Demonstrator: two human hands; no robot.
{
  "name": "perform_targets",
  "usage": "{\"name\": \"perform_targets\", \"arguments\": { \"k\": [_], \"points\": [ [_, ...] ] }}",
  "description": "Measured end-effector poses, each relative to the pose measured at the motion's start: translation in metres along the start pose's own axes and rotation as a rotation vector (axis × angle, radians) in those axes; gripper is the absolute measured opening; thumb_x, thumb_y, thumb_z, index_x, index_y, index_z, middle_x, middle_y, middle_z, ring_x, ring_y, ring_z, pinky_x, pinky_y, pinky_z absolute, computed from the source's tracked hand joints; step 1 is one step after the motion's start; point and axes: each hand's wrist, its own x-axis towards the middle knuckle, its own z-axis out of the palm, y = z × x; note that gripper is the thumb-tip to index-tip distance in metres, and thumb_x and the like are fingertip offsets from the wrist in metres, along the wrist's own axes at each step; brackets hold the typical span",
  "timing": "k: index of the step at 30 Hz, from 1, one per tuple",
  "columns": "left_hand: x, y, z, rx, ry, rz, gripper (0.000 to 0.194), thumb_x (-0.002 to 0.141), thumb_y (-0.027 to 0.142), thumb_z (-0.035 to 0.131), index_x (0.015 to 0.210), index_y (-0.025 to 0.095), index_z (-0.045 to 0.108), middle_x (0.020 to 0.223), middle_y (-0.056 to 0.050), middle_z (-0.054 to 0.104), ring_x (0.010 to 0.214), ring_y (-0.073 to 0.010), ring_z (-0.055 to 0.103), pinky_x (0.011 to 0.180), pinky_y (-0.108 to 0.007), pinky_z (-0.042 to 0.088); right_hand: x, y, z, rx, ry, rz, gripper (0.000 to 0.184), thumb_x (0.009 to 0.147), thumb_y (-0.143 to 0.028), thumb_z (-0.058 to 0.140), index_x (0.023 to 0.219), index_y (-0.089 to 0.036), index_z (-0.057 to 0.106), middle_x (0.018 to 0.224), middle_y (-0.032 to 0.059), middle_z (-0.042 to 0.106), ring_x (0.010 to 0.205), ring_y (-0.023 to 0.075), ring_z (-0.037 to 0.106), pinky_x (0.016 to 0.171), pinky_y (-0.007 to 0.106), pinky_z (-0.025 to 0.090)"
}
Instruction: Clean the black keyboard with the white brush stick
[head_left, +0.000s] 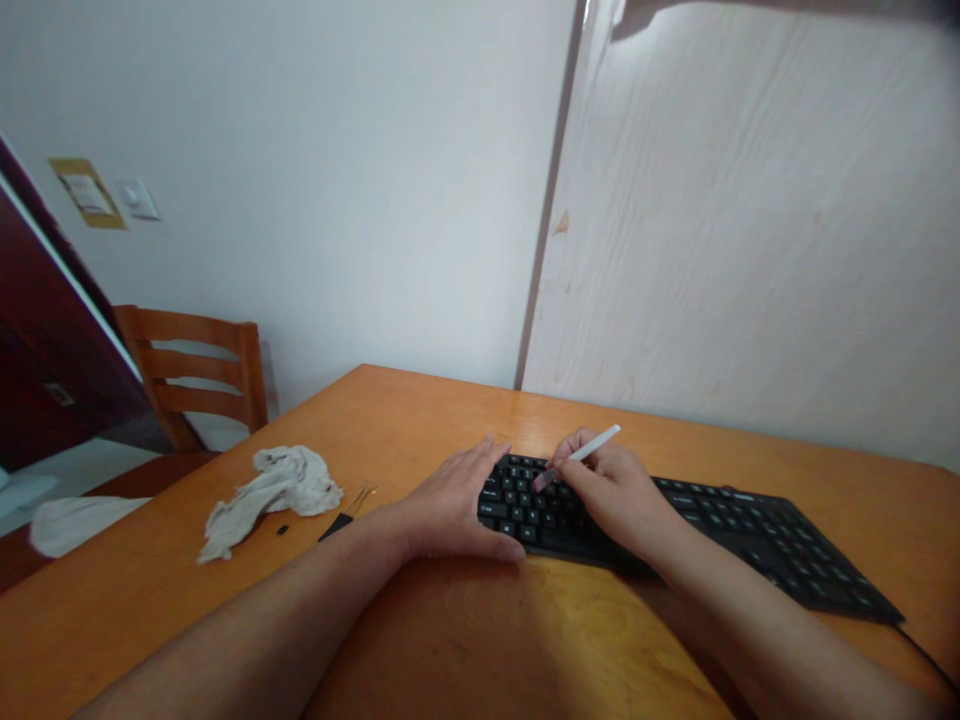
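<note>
A black keyboard (742,545) lies flat on the wooden table. My left hand (454,505) grips its left end, with the thumb along the front edge and the fingers reaching to the back edge. Pinched between the fingers of my right hand (611,485) is a small brush (596,443) with a white handle. Its bristle end, greyish and pink, touches the keys on the left part of the keyboard. My right hand covers some of the middle keys.
Left of my left arm lie a crumpled whitish cloth (281,485), a small black piece (283,529) and a black object with thin gold-coloured prongs (364,497), partly hidden. A wooden chair (199,365) stands beyond the table (420,395). The keyboard's cable (926,655) runs off right.
</note>
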Motion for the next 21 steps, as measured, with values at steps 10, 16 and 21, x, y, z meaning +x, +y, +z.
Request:
{"name": "perform_targets", "arguments": {
  "k": [10,16,21],
  "points": [
    [0.0,-0.001,0.001,0.018,0.092,0.026,0.116,0.067,0.079,0.063,0.155,0.015,0.024,0.162,-0.019,0.021,0.148,-0.0364,0.021,0.119,-0.052,0.022,0.001,-0.009,-0.003,0.19,0.013,0.017,0.011,0.086,-0.03,0.056,0.079,-0.022,0.057,0.07,0.0016,0.071,0.072,0.0204,0.067,0.075,0.034,0.048],
    [0.0,0.013,0.001,0.029,0.315,0.2,0.063,0.09,0.057,0.054,0.14,0.019,0.047,0.136,-0.013,0.058,0.125,-0.0276,0.05,0.108,-0.045,0.036,-0.003,-0.022,0.002,0.335,0.04,-0.006,0.02,0.086,-0.039,0.061,0.079,-0.02,0.057,0.076,0.0013,0.064,0.074,0.0192,0.063,0.075,0.033,0.046],
    [-0.003,0.036,-0.003,0.022,0.311,0.275,0.03,0.101,0.037,0.039,0.113,0.022,0.062,0.104,-0.005,0.068,0.098,-0.021,0.058,0.092,-0.038,0.04,-0.007,-0.023,0.01,0.358,0.011,-0.051,0.024,0.088,-0.042,0.061,0.08,-0.019,0.06,0.077,0.0014,0.062,0.076,0.0178,0.058,0.074,0.031,0.044]
  ]
}}
